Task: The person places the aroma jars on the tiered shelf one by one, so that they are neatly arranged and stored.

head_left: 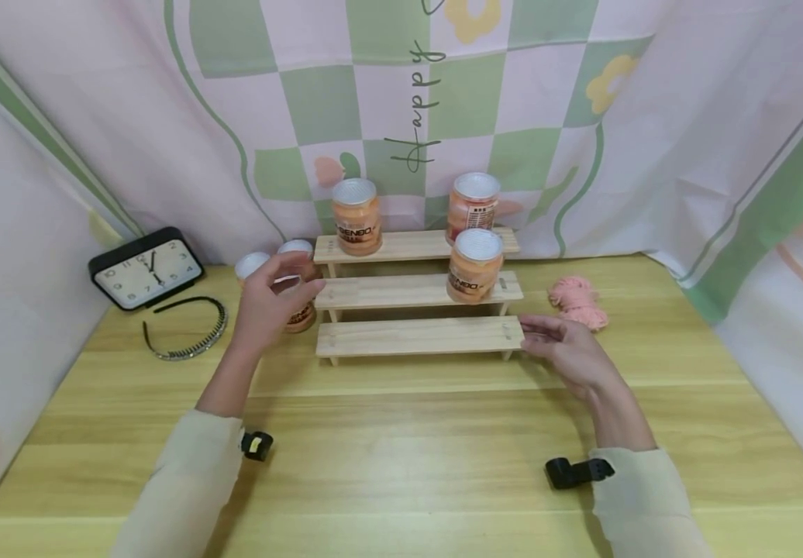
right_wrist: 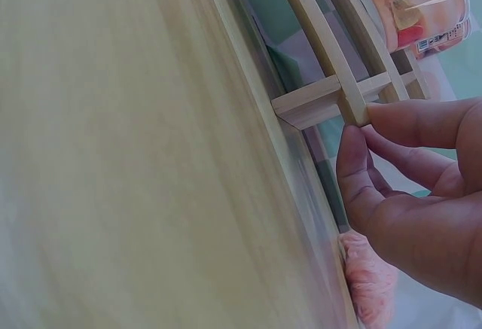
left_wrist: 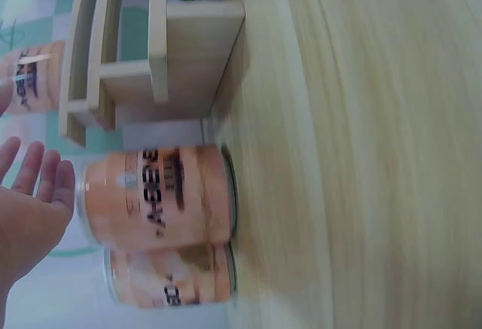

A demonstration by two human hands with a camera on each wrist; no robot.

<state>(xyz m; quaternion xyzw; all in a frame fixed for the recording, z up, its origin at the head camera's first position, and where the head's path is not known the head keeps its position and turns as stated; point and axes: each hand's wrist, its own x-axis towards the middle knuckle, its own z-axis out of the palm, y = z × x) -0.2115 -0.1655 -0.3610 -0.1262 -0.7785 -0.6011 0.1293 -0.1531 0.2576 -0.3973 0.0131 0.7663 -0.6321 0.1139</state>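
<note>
A three-tier wooden display shelf (head_left: 401, 337) stands on the table. My right hand (head_left: 572, 353) pinches the right end of its lowest board between thumb and fingers, as the right wrist view confirms. My left hand (head_left: 262, 302) is raised by the shelf's left side, fingers loosely extended and holding nothing. Close under it, two orange-labelled cans (left_wrist: 158, 197) stand upright on the table, partly hidden by the hand in the head view. Similar cans sit on the shelf: one at the top left (head_left: 357, 225), one at the top right (head_left: 467, 215), one at the middle right (head_left: 473, 275).
A black-framed clock (head_left: 146, 267) leans at the back left, with a dark beaded headband (head_left: 199, 347) in front of it. Beyond the right hand lies a pink yarn skein (head_left: 578, 302). A checked curtain (head_left: 387, 101) hangs right behind the shelf.
</note>
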